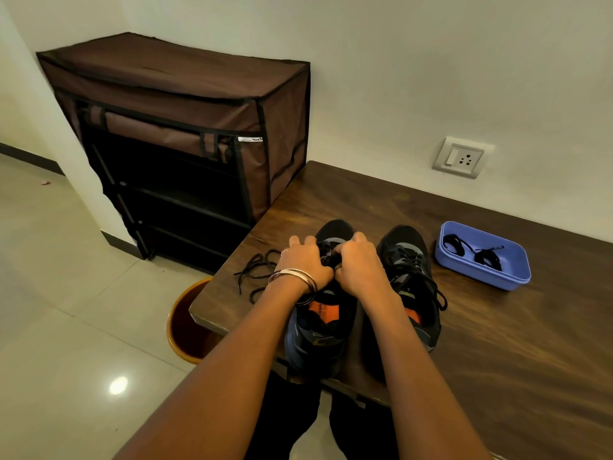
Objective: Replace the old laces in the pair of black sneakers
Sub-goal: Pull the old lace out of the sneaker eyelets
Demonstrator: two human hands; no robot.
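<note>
Okay, we see two black mesh sneakers on a dark wood-grain table, toes pointing to 12 o'clock. Left sneaker sits at 6 o'clock in view, orange insole showing, bluish side panel; right sneaker stands just beside it at 3 o'clock, laced, with a grey toe panel. Our left hand, thin metal bangles on the wrist, and our right hand are pressed together over the left sneaker's lace area, fingers curled, pinching something dark there; we cannot tell exactly what, the fingers hide it. One loose black lace lies tangled on the table at 9 o'clock of the hands. One rectangular blue plastic tray at 3 o'clock holds two coiled black lace bundles. One brown fabric shoe rack stands at 11 o'clock, shelves too dark to read. One round orange bin, partly hidden under the table edge. One white wall socket at 1 o'clock. Glossy tile floor.
</note>
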